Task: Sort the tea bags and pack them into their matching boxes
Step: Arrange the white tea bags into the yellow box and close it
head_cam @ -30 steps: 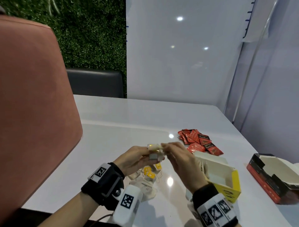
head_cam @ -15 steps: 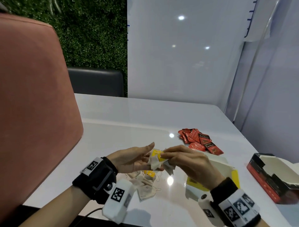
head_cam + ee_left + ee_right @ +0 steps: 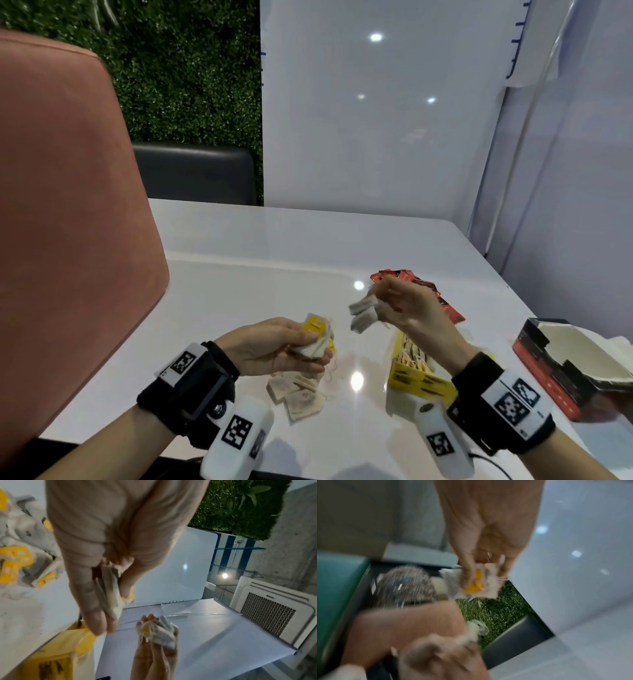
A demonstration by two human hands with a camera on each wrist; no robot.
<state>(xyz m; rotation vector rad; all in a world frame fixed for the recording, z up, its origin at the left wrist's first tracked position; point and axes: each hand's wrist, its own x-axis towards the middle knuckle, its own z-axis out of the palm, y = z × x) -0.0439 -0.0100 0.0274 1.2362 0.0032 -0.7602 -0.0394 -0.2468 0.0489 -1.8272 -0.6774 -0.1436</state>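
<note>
White and glossy, the desk point(image 3: 239, 281) carries everything, from largest to smallest. At its right edge lies an open red and black cardboard box point(image 3: 561, 373) with a white inside. Nearer the middle stands an open yellow cardboard box point(image 3: 416, 378), partly filled with paper tea bags. Behind it lies a pile of red foil tea sachets point(image 3: 445, 301). Loose white paper tea bags with yellow tags point(image 3: 301, 394) lie below the left hand point(image 3: 274, 346), whose grip is closed on a small bunch of yellow-tagged tea bags point(image 3: 317, 337). The right hand point(image 3: 407, 308), raised above the yellow box, pinches another few yellow-tagged tea bags point(image 3: 363, 313).
</note>
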